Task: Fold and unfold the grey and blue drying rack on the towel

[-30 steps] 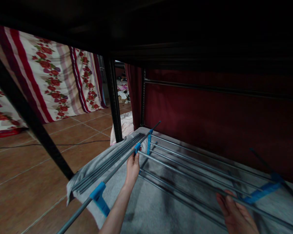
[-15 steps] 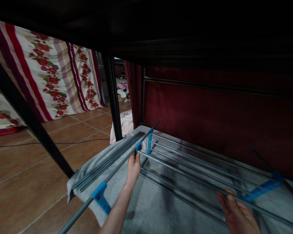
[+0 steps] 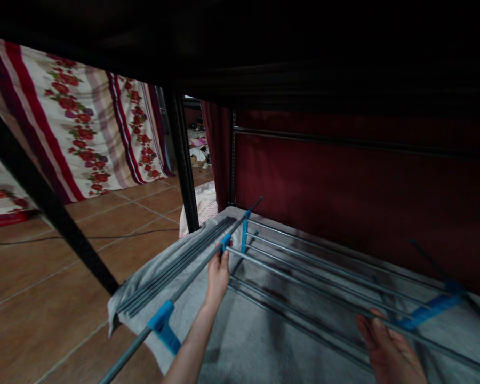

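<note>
A partly assembled rack of grey metal tubes with blue plastic connectors lies across a grey blanket point(image 3: 304, 354). My left hand point(image 3: 218, 280) is closed around a blue connector point(image 3: 225, 241), where a long side pole point(image 3: 196, 274) meets a crosswise tube point(image 3: 296, 279). My right hand point(image 3: 390, 341) holds that same crosswise tube farther right, thumb on top and fingers beneath. Another blue connector point(image 3: 162, 317) sits lower on the side pole. At the right, a blue end piece point(image 3: 432, 312) joins several tubes. Several loose grey tubes point(image 3: 176, 269) lie side by side left of the pole.
Black metal posts point(image 3: 186, 165) and a dark shelf overhead point(image 3: 304, 48) frame the space. A dark red cloth point(image 3: 344, 176) hangs behind. Left are a tiled floor point(image 3: 64, 277) with a thin cable point(image 3: 144, 233) and a flowered curtain point(image 3: 100, 133).
The view has shifted very slightly. Both hands keep their grips, and the rack stays in practically the same place.
</note>
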`<move>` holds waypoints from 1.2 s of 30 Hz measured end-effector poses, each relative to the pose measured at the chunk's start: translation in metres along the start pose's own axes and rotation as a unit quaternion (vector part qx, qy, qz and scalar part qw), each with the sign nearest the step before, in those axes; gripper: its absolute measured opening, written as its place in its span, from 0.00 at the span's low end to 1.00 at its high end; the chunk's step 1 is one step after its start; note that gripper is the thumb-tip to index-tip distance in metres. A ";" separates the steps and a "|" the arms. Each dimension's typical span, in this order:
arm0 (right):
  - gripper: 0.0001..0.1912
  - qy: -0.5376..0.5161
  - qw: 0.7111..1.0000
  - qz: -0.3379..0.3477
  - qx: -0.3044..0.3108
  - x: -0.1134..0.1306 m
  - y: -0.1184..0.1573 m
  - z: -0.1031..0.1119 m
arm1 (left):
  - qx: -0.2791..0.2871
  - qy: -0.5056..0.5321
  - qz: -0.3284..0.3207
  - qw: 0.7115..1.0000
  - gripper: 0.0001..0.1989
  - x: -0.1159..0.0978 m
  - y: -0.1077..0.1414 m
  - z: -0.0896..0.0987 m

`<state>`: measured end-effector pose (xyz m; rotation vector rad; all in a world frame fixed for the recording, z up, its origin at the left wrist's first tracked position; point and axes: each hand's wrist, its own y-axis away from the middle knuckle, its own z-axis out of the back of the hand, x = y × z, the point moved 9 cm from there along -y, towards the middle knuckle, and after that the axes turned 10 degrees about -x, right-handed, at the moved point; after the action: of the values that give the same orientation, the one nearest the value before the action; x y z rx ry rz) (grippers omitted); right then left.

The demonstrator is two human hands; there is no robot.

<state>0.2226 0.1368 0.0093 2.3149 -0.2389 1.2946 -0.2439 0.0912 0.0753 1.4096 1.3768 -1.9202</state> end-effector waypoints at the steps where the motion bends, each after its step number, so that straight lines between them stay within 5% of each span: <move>1: 0.24 -0.003 1.000 0.007 0.000 0.001 0.000 0.000 | -0.002 0.003 -0.003 1.000 0.21 0.000 0.000 0.000; 14: 0.19 -0.027 0.999 0.045 0.010 0.003 -0.001 -0.004 | -0.003 0.019 -0.017 1.000 0.22 0.000 0.001 0.000; 24: 0.18 -0.045 0.997 0.064 0.018 0.006 0.001 -0.005 | -0.018 0.043 0.025 0.999 0.24 0.013 0.003 -0.003; 36: 0.21 -0.005 0.997 0.064 0.032 0.003 -0.005 -0.002 | 0.006 0.090 0.066 0.994 0.25 0.005 0.009 -0.004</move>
<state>0.2247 0.1424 0.0116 2.3928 -0.3584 1.3709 -0.2375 0.0917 0.0665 1.6695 1.3153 -1.7569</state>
